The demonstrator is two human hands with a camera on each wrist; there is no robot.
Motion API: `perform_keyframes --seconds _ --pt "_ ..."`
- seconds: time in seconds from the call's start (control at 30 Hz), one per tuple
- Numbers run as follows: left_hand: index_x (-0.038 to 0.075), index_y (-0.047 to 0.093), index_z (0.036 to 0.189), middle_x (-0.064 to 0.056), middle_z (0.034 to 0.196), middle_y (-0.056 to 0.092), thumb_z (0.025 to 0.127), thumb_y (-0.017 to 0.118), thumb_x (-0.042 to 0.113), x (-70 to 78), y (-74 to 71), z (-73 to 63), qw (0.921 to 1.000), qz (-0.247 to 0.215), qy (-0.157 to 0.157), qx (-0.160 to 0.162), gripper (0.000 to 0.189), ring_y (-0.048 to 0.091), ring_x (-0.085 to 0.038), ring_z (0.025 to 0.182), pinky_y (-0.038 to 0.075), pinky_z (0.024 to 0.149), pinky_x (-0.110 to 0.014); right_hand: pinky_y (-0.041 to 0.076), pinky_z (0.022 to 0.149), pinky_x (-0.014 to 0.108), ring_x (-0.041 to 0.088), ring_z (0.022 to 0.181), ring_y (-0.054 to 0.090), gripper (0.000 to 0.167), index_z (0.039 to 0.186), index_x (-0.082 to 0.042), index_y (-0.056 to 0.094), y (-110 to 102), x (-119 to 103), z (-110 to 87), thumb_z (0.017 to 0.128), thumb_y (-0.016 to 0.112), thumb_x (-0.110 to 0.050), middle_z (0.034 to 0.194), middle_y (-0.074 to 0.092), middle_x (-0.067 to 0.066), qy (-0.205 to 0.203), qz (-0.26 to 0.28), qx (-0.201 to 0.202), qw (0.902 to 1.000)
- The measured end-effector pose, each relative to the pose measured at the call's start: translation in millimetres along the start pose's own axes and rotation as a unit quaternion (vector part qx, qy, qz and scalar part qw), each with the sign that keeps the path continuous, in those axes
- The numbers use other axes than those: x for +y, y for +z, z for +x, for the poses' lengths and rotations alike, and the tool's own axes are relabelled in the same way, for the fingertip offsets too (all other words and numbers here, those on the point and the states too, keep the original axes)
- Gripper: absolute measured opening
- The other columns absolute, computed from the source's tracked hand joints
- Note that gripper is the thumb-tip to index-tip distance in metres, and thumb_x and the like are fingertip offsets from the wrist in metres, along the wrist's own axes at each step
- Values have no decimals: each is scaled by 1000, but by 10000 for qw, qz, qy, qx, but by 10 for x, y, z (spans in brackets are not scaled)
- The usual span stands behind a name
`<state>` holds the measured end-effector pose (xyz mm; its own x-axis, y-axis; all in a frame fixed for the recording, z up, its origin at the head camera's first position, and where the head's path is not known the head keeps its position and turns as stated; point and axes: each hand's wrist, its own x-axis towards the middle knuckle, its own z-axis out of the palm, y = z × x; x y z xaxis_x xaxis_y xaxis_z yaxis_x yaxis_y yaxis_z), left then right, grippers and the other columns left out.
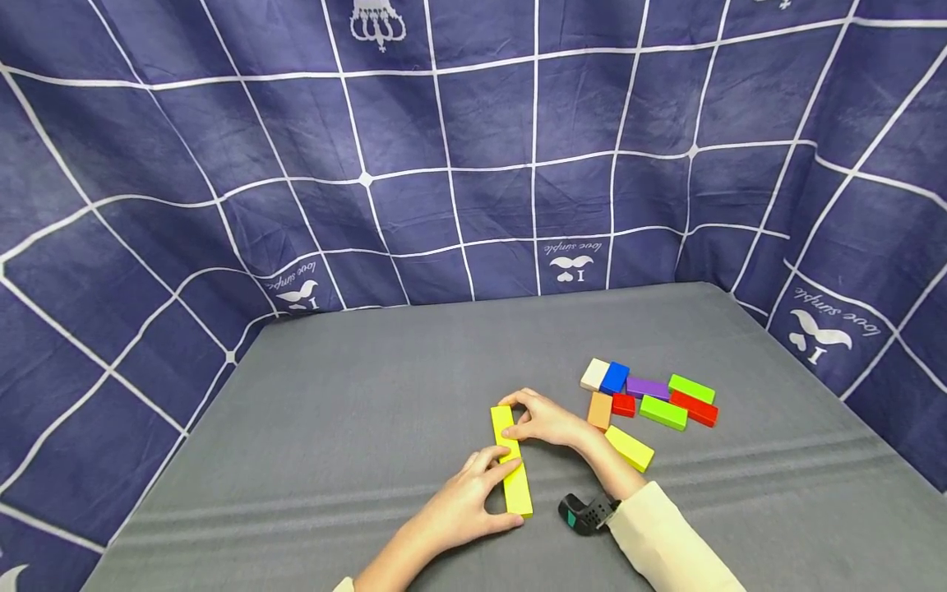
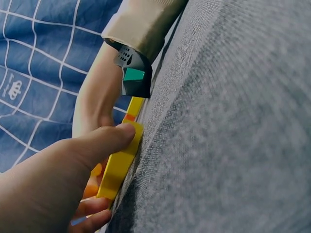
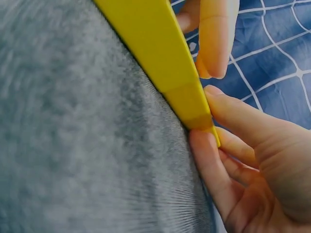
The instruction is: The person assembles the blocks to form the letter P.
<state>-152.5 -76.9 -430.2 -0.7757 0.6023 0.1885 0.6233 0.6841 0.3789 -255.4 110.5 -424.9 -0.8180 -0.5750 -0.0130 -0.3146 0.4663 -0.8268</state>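
Note:
Two yellow blocks seem to lie end to end as one long strip on the grey cloth, though fingers cover the place where they meet. My left hand (image 1: 459,508) grips the near yellow block (image 1: 518,491), its thumb at the near end and its fingers over the far part. The far yellow block (image 1: 502,418) is pinched by my right hand (image 1: 549,421), with thumb and fingers at its sides and far end. In the right wrist view, the right hand (image 3: 262,150) holds the tip of the yellow strip (image 3: 155,43), which rests flat against the cloth.
Right of my hands lies a loose group: another yellow block (image 1: 629,448), an orange one (image 1: 600,410), green blocks (image 1: 663,413), red blocks (image 1: 694,408), a purple one (image 1: 648,388), a blue one (image 1: 615,377) and a white one (image 1: 595,374). A blue checked curtain (image 1: 488,205) surrounds the table.

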Motion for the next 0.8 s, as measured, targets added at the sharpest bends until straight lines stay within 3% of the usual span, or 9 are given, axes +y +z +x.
perform_keyframes --seconds 0.2,0.27,0.33,0.4,0.47,0.57,0.67,0.8 --pt "23 49 131 -2 137 40 76 65 48 -34 15 -34 9978 436 453 213 62 38 -19 125 45 92 -37 51 63 22 10 72 59 41 117 2 51 -48 -32 -15 85 63 -21 110 49 18 -59 30 -263 9996" --pt "24 48 132 -2 139 38 77 65 48 -42 19 -36 9980 401 460 168 62 35 -21 128 45 93 -38 52 63 23 11 73 60 39 118 4 51 -104 -29 -15 88 59 -20 109 52 19 -93 41 -41 9999" --pt "24 47 132 -1 141 37 77 64 48 -45 21 -35 9984 348 434 116 63 34 -22 130 44 94 -39 52 62 24 13 73 59 35 116 3 54 -173 -11 -12 89 57 -19 106 56 19 -88 -188 522 9984" --pt "24 47 133 -1 142 36 77 64 48 -47 21 -35 9987 319 385 56 63 33 -23 131 44 94 -40 50 64 25 16 75 58 32 114 1 57 -252 26 -11 89 56 -19 102 59 16 9 -538 1247 9907" --pt "24 47 133 0 142 37 77 64 47 -44 17 -40 9990 321 325 5 62 34 -23 131 44 94 -41 48 68 30 19 81 58 29 112 -3 59 -328 93 -19 89 57 -19 101 60 14 198 -909 1916 9771" --pt "26 47 132 1 141 38 77 64 47 -39 10 -44 9990 363 274 -52 62 34 -22 131 45 93 -41 45 80 39 27 95 55 31 114 -4 59 -440 233 -56 87 59 -19 108 58 16 545 -1309 2577 9558" --pt "26 46 133 1 141 38 77 65 47 -34 0 -40 9989 379 267 -91 62 34 -21 131 46 91 -41 35 93 49 35 110 47 39 120 -3 55 -533 377 -109 86 60 -23 122 49 20 893 -1582 2817 9421" --pt "26 46 133 1 141 38 77 65 47 -32 -11 -31 9986 415 303 -89 63 34 -21 131 46 91 -41 20 102 55 40 127 31 54 128 -3 47 -607 483 -152 83 60 -29 137 36 22 1142 -1888 2801 9343"
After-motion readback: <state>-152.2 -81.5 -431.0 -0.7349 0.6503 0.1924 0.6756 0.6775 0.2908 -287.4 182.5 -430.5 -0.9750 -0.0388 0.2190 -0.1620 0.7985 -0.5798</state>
